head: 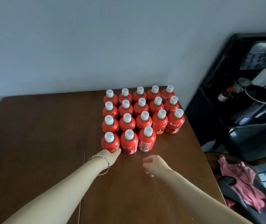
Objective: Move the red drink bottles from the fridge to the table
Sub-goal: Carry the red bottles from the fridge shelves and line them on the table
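The brown wooden table [48,143] stands against a grey wall [96,38]. Eighteen red drink bottles [142,109] with white caps stand upright on its far right part, packed touching or nearly touching. The layout is three back rows of five and a front row of three. The two right-hand positions of the front row hold no bottle.

The left hand [112,153] reaches forward and grasps the front-left bottle [110,142] low on its body. Most of the fingers are hidden behind the bottle. The bottle is upright with its base on the table. A thin bracelet [102,164] sits on the left wrist.

The right hand [153,164] is over the table, just in front of the front row and apart from every bottle. Its fingers are curled inward and it holds nothing.

The black fridge [210,88] stands to the right of the table, with small items dimly visible inside. A pink cloth [242,178] lies on a dark seat at lower right.
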